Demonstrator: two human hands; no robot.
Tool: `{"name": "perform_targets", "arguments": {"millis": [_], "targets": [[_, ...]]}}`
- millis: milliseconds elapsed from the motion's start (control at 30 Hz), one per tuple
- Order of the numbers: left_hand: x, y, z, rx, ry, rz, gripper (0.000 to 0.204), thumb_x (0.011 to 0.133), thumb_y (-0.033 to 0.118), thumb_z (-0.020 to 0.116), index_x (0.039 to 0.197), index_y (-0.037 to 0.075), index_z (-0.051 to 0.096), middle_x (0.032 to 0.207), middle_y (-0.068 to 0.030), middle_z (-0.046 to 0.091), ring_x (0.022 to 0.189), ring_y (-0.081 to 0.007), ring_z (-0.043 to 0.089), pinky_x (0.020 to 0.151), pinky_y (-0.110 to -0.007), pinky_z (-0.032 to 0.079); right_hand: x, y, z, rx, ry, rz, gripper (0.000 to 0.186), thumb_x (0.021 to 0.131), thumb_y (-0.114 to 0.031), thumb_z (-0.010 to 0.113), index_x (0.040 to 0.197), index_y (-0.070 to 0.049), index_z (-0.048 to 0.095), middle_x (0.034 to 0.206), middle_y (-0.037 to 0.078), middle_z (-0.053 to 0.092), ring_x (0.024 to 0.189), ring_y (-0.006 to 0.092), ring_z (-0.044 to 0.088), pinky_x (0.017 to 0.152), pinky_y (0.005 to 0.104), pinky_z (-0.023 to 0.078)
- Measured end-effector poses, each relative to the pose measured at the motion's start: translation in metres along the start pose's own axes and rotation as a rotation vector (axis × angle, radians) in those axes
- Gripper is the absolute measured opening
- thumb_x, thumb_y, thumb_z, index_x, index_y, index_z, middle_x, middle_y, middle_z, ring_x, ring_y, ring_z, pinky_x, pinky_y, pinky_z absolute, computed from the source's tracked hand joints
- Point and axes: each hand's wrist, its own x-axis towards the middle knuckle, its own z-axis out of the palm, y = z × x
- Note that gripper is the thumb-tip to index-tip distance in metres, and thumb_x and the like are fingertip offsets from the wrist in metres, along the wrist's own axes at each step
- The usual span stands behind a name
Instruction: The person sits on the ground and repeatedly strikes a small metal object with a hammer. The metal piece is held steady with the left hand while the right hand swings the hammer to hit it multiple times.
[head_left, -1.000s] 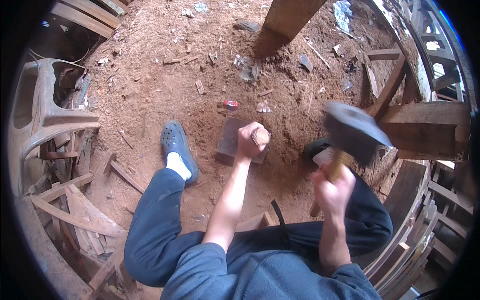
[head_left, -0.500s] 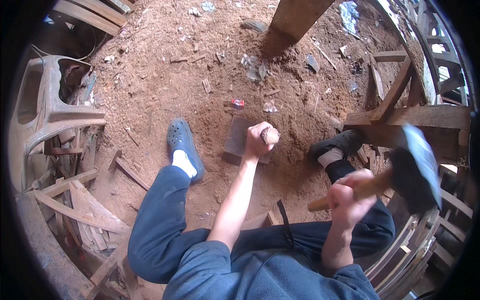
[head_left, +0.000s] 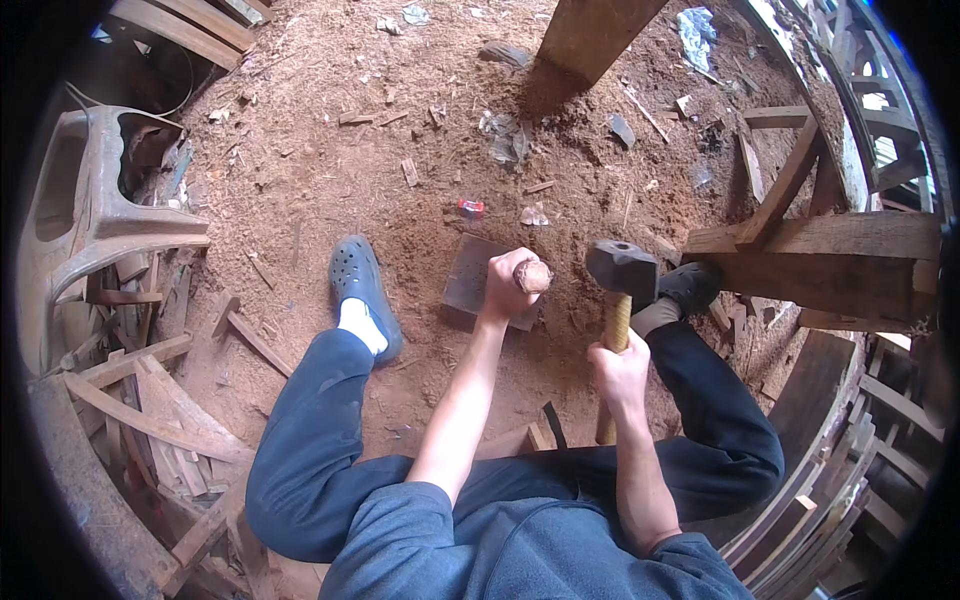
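My left hand (head_left: 502, 285) is wrapped round an upright tool handle (head_left: 534, 277), whose round, frayed wooden end faces up. What lies at the lower end of that handle is hidden beneath the fist. Under it a flat dark block (head_left: 468, 275) rests on the sawdust. In my right hand (head_left: 621, 372) is a hammer (head_left: 621, 266), gripped by its yellowish wooden shaft. Its heavy dark head is raised to the right of the left fist, apart from the handle end.
Sawdust and wood scraps cover the ground (head_left: 300, 150). A wooden post (head_left: 598, 40) rises at the far side. To the right stands a heavy beam (head_left: 820, 235); stacked boards (head_left: 800, 520) lie below it. A dusty plastic chair (head_left: 95, 220) and loose lumber (head_left: 160, 420) are at left.
My right hand has swung the hammer left and inward from the far right, its head now upright near the left fist. The left hand keeps its hold, almost unmoved.
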Motion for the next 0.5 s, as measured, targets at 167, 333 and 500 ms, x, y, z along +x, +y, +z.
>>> {"name": "perform_targets", "arguments": {"millis": [167,333,500], "targets": [[-0.003,-0.006,-0.02,-0.222,0.013,-0.2,0.014,0.062,0.005,0.067,0.071,0.006,0.056,0.066,-0.002,0.059,0.062,-0.0112,0.056,0.059,-0.027,0.046,-0.002,-0.012,-0.005,0.061,0.019,0.175,0.01,0.071,-0.001,0.057,0.07,-0.006,0.048,0.058,-0.002,0.047,0.046,0.0069,0.045,0.042,0.0249,0.037],[-0.007,-0.007,0.003,-0.03,-0.016,0.017,0.014,0.066,0.01,0.07,0.073,0.004,0.059,0.069,-0.0075,0.063,0.061,-0.0183,0.061,0.059,-0.03,0.05,-0.001,-0.005,-0.013,0.202,-0.008,0.107,0.011,0.071,0.0,0.056,0.07,-0.007,0.048,0.057,-0.002,0.047,0.042,0.0077,0.044,0.038,0.025,0.037],[-0.035,-0.008,0.045,0.314,-0.371,0.198,0.017,0.066,0.022,0.068,0.068,0.009,0.057,0.064,-0.0097,0.061,0.063,-0.0284,0.062,0.061,-0.038,0.049,-0.002,-0.014,-0.015,0.203,-0.015,0.096,0.011,0.071,0.001,0.056,0.071,-0.006,0.048,0.056,-0.002,0.046,0.041,0.0077,0.044,0.037,0.0247,0.037]]}}
